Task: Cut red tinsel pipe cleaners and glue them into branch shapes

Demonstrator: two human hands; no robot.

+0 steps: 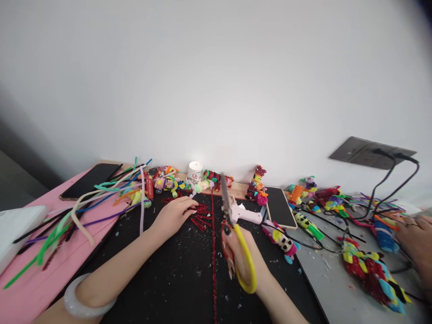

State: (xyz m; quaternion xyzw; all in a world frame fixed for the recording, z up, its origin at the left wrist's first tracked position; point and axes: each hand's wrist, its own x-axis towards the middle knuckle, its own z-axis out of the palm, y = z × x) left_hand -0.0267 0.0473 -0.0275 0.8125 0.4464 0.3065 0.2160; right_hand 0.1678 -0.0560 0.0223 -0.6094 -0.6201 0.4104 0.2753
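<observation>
Scissors (pixel 228 209) with red and yellow handles are being held over a black mat (pixel 162 283), near a long red tinsel strip (pixel 213 252). The mat is being flanked by a pink surface (pixel 67 281) and a grey tabletop (pixel 327 288), and backed by a pale wall (pixel 216 81). The scissors are being gripped by the right hand (pixel 233 245), fingers curled around the handles. The left hand (pixel 177 213) is being held apart, fingers loosely bent at short red tinsel pieces (pixel 202 220); whether any are being pinched cannot be told.
</observation>
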